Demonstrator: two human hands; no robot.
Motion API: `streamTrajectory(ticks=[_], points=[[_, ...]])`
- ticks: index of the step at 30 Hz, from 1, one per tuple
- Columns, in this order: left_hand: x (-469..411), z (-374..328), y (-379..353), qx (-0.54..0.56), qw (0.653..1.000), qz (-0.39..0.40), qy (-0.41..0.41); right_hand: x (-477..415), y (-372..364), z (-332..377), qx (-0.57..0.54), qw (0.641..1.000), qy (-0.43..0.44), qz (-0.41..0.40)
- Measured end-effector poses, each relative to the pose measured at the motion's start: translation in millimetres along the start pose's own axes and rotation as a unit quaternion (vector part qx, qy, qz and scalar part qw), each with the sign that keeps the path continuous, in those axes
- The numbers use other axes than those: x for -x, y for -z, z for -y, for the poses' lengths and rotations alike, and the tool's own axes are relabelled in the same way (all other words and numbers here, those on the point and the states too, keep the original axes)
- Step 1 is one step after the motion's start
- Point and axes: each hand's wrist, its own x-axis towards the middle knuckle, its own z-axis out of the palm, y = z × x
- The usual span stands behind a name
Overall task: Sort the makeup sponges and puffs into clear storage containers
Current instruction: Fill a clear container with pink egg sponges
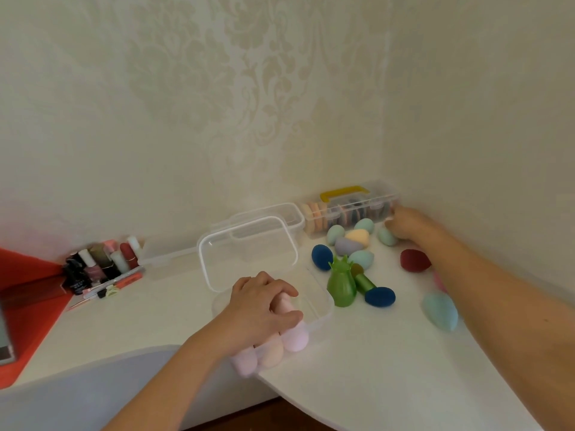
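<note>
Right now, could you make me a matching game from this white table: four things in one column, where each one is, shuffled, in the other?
Things
1. dark red egg-shaped sponge
2. clear plastic box with yellow handle
3. green plastic stand
4. pale pink sponge

Places
A. gripped by the left hand
B. back corner, against the wall
C. lying beside the right forearm
D. upright, next to the open clear container

Pairs: 1-C, 2-B, 3-D, 4-A
</note>
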Motion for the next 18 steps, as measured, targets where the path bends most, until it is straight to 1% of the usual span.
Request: streamTrajectory(ticks=[2, 7, 11, 14, 16, 18], points=[[0.0, -0.6, 0.7, 0.001, 1.0, 0.004, -0.001, -0.8, -1.6, 0.6, -0.002, 1.0, -0.001, -0.003], [0.7, -2.1, 1.6, 0.016, 1.0, 0.003, 0.003, 0.7, -0.1, 2.3, -0.053, 0.998, -0.002, -0.024], [2.4, -5.0, 3.8, 0.03, 1.0, 0.003, 0.008, 2.6, 2.1, 2.9, -0.145, 0.986, 0.014, -0.082], [4.7, -7.2, 5.4, 0.039, 0.999, 0.0, 0.01, 6.1, 19.5, 12.1, -0.159, 0.979, 0.023, -0.127], [5.5, -7.5, 5.6, 0.036, 0.999, -0.005, 0.005, 10.2, 36.9, 20.3, -0.159, 0.978, 0.031, -0.131], [6.3, -8.1, 5.7, 0.042, 0.999, -0.008, 0.006, 22.0, 54.0, 29.4, -0.17, 0.976, 0.064, -0.117]])
